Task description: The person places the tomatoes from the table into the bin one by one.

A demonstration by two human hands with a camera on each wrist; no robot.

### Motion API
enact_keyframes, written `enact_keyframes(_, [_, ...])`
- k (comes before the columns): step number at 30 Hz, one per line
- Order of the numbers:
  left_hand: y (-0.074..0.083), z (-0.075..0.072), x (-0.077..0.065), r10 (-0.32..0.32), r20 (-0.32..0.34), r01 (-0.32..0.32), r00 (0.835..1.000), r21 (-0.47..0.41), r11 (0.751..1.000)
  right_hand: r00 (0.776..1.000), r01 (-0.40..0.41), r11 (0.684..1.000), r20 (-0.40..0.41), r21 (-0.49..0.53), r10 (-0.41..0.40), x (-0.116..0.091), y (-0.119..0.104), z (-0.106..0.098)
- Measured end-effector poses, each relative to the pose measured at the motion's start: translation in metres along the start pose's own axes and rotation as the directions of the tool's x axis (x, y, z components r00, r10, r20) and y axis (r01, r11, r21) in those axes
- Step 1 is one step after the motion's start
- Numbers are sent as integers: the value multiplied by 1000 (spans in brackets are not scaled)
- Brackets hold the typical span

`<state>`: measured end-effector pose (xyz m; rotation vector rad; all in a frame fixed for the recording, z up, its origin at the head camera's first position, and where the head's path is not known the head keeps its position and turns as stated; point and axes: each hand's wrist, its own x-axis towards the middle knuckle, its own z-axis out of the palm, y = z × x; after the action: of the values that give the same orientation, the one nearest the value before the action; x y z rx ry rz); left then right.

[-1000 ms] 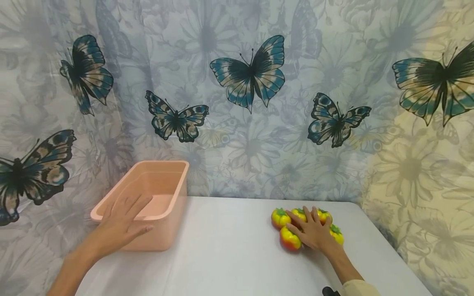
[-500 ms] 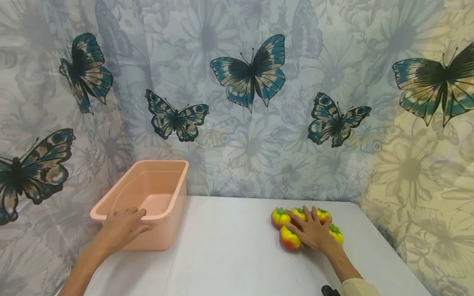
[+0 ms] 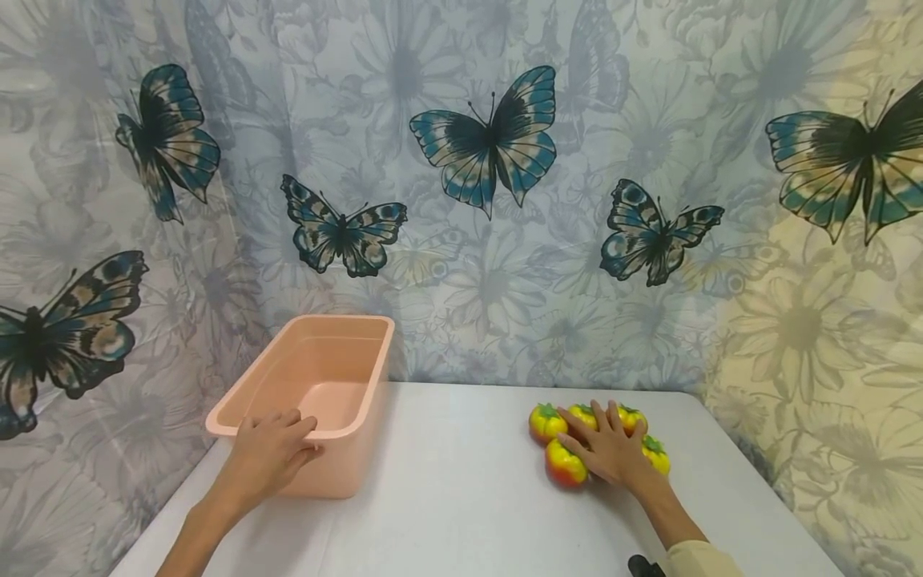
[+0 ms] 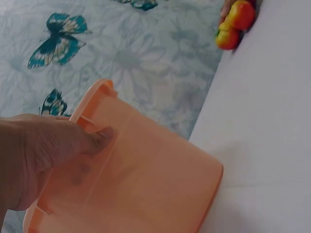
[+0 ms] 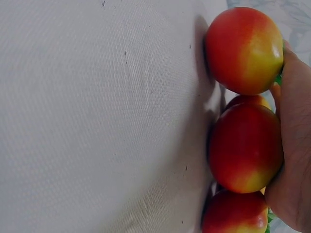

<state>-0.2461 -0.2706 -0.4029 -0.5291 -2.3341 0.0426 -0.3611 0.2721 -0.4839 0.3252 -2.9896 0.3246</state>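
Note:
My left hand (image 3: pixel 265 458) grips the near rim of a peach-coloured plastic bin (image 3: pixel 333 473). Its fingers hook over the rim, and in the left wrist view the thumb presses the outer wall. Inside the bin I see only its bare walls and floor. My right hand (image 3: pixel 613 453) rests with spread fingers over a cluster of red-and-yellow persimmon-like fruits (image 3: pixel 566 465) with green leafy tops. In the right wrist view the palm lies against a dark red fruit (image 5: pixel 245 148), with another fruit (image 5: pixel 243 51) beside it. The hand partly covers the cluster.
A white table (image 3: pixel 461 497) carries the bin at left and the fruits at right. Behind hangs a patterned cloth (image 3: pixel 490 320) printed with butterflies, also along both sides. A small black object (image 3: pixel 644 566) shows by the right sleeve (image 3: pixel 699 561).
My left hand came down from above the bin, took hold of its near rim, and the bin has shifted to the right and slightly nearer. The right hand and fruits stayed put.

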Motion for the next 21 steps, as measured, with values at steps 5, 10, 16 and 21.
enact_keyframes(5, [31, 0, 10, 29, -28, -29, 999, 9, 1000, 1000, -4, 1000, 3, 0, 4, 0, -3, -3])
enact_keyframes(10, [62, 4, 25, 62, -54, -63, 997, -14, 998, 1000, -1, 1000, 4, -20, 2, -3, -5, -6])
enact_keyframes(16, [100, 11, 44, 80, 25, -77, 997, -97, 992, 1000, 3, 1000, -5, -29, -4, -4, -6, -6])
enact_keyframes(21, [131, 16, 63, 137, 73, -128, 988, -122, 984, 1000, 2, 1000, -2, -20, -2, -4, -7, -5])
